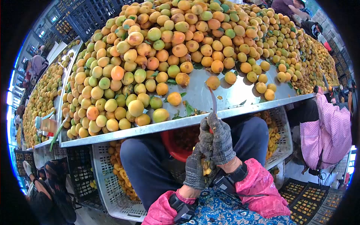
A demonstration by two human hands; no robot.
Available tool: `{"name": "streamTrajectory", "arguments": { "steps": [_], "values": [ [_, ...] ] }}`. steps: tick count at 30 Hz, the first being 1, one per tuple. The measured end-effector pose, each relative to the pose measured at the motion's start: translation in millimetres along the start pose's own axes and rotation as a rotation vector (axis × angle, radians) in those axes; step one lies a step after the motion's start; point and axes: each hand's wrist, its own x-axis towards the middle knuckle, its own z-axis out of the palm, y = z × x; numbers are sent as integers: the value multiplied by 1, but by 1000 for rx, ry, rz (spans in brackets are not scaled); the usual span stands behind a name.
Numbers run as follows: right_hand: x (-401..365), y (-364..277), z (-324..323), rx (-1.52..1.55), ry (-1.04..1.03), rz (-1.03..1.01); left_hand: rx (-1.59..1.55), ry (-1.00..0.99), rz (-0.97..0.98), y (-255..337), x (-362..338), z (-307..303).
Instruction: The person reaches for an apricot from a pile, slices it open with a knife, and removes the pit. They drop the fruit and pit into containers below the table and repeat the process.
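My right hand [221, 139], in a grey knit glove, is closed round the handle of a knife. The knife's thin curved blade [214, 102] points up over the table's metal rim, its tip by a yellow-orange fruit [213, 82]. My left hand [195, 168], gloved too, is pressed close against the right one with its fingers bent. Yellow fruit flesh [206, 167] shows between the two hands; part of it is hidden. Below the rim, behind my hands, is a red basin [171, 150] with dark pieces in it.
A large heap of fruit [161, 56] lies on the metal table [150, 131]. White crates [100, 165] with cut fruit flank my knees. Black crates [80, 168] stand at the left, and dark trays of fruit [304, 198] at the lower right. A person in pink checks [326, 131] is at the right.
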Motion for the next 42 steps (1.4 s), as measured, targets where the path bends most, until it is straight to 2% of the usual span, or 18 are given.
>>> {"name": "streamTrajectory", "arguments": {
  "steps": [3,5,9,11,15,17,18,19,21,22,28,30,34,36,37,38,39,42],
  "values": [
    [4,-3,3,209,4,140,172,-68,76,-1,6,-6],
    [10,2,1,236,28,164,-62,30,-24,-3,12,-6],
    [15,1,-2,295,-12,251,-67,100,-36,-1,12,1],
    [19,3,-3,355,10,305,251,141,146,1,11,2],
    [20,3,-5,363,-13,328,405,176,175,8,10,6],
    [21,16,-5,-37,-25,-122,-26,118,-45,12,11,10],
    [24,23,1,-264,76,-472,-87,90,-29,17,9,26],
    [24,23,0,-262,76,-470,-85,93,-28,14,11,23],
    [21,19,-3,-62,-26,-155,19,210,29,8,19,10],
    [16,9,-5,246,-49,152,21,208,26,6,22,6],
    [23,4,-8,462,-45,240,332,287,278,5,27,5],
    [23,2,-6,581,-82,304,872,188,505,14,30,-1],
    [20,2,-2,498,-42,230,788,228,516,7,38,-10],
    [20,4,-3,461,-97,162,1644,413,857,17,39,-7],
    [19,11,-2,175,-55,-57,1648,419,857,22,38,-3],
    [17,16,-2,-113,-10,-275,1217,389,747,28,38,2],
    [14,14,0,-111,-16,-274,787,348,631,31,38,7],
    [1,0,2,10,-95,-87,732,386,579,32,34,7]
  ]
}}
